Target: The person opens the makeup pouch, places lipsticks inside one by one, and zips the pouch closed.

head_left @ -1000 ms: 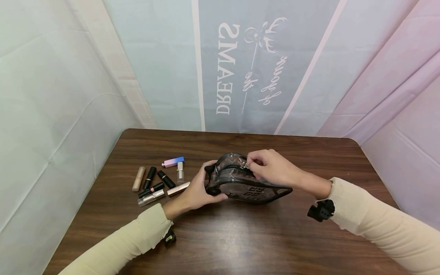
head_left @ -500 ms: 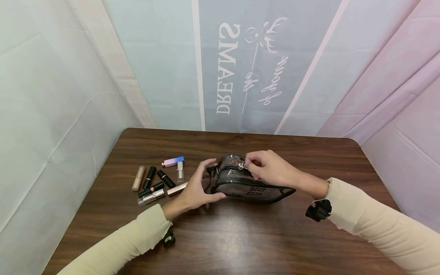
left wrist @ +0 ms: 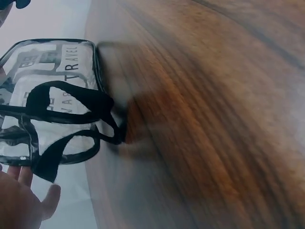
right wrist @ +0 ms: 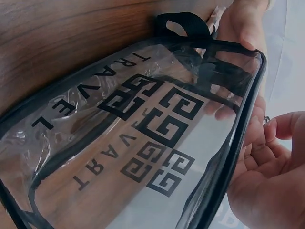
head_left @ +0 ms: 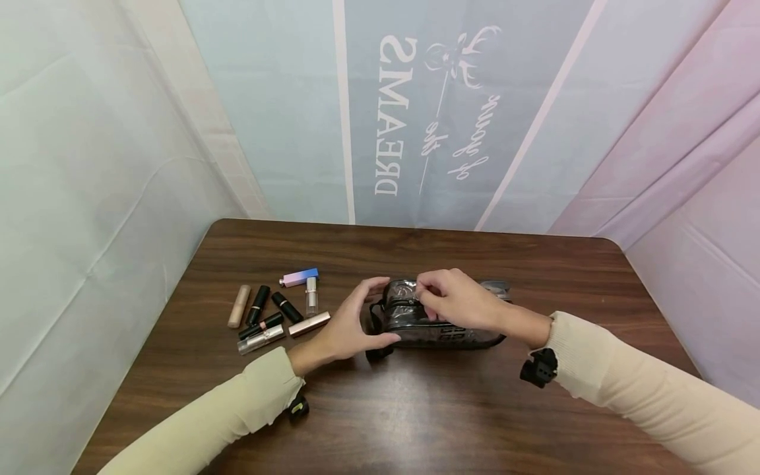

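A clear cosmetic bag (head_left: pixel 415 318) with black piping stands on the table between the hands. My left hand (head_left: pixel 350 326) holds its left end, thumb on the near side and fingers behind. Black strap loops (left wrist: pixel 95 98) hang from that end in the left wrist view. At the top edge, my right hand (head_left: pixel 458 298) pinches a small metal zipper pull (right wrist: pixel 267 118) between thumb and finger. Black "TRAVEL" lettering and square logos show on the bag's clear panel (right wrist: pixel 167 114) in the right wrist view. How far the zipper is undone cannot be told.
Several lipstick tubes lie left of the bag: a beige tube (head_left: pixel 239 306), black ones (head_left: pixel 258 305), a pink-blue one (head_left: pixel 299 277) and a silver-capped one (head_left: pixel 261 339). The brown wooden table (head_left: pixel 392 409) meets a printed cloth backdrop (head_left: pixel 285 132) behind.
The bag has tipped from a slant to lie more level along the table, shifting slightly right at its left end. The left hand follows it; the right hand has moved slightly left and nearer.
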{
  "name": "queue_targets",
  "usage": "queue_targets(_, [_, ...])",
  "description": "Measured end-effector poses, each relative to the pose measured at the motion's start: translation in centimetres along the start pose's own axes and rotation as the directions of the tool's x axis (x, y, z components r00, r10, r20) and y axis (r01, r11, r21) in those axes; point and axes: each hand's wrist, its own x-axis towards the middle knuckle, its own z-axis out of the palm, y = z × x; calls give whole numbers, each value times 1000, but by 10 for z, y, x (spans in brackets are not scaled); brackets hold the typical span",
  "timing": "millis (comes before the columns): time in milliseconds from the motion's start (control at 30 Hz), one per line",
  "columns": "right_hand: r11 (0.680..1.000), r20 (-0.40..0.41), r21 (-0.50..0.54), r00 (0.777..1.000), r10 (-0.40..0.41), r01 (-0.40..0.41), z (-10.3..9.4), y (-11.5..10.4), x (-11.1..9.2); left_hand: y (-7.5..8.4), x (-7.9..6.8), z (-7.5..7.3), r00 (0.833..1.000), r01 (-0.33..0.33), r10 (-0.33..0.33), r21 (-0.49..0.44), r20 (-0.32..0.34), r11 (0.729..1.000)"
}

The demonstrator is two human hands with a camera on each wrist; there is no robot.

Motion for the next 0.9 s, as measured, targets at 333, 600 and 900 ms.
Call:
queue_targets(333, [999,31,41,999,28,-29,6,-4,3,3,6,8,999,21,-21,-7,46,1000])
queue_targets(600, [998,40,61,999,19,-22,7,-3,3,-2,7,11,998,-43,45,-44,41,998])
queue_targets(900, [998,34,57,999,14,-16,8,-2,3,-2,6,13,998,-44,46,-46,38,998])
